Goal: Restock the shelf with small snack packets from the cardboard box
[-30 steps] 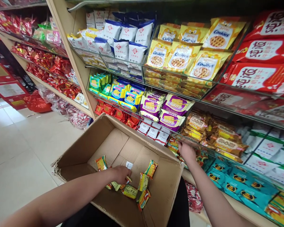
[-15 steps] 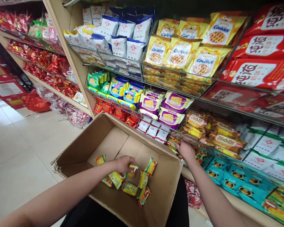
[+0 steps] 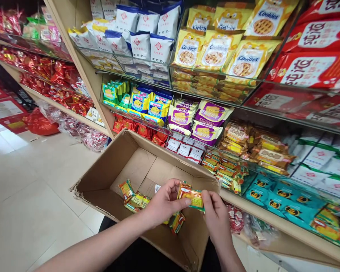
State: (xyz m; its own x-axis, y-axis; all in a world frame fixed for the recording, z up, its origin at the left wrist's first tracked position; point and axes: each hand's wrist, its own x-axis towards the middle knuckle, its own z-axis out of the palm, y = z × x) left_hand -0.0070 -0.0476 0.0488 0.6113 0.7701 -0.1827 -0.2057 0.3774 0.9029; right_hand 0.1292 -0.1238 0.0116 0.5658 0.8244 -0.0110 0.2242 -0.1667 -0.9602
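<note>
My left hand [image 3: 164, 202] is closed around the left part of small yellow, orange and green snack packets [image 3: 196, 199], with its thumb on top. The right end is pinched between the thumb and fingers of my right hand [image 3: 217, 211]. Both hands are over an open cardboard box [image 3: 104, 170] with a torn left corner. Inside it lie several similar packets, among them an orange one [image 3: 126, 190] at the left and another [image 3: 177, 223] below my hands. My left hand and forearm hide part of the box floor.
A glass-fronted shelf compartment [image 3: 223, 168] with matching snack packets is just beyond the box. Around it are purple soda biscuits [image 3: 207, 132], brown packets [image 3: 272, 158] and teal packets [image 3: 283, 211]. Yellow cookie bags [image 3: 221, 51] fill a higher shelf. A red bag [image 3: 41, 121] rests on the tiled floor.
My right hand has come back from the shelf compartment to above the box. My left hand has risen and moved right, and both hands now meet at the snack packets.
</note>
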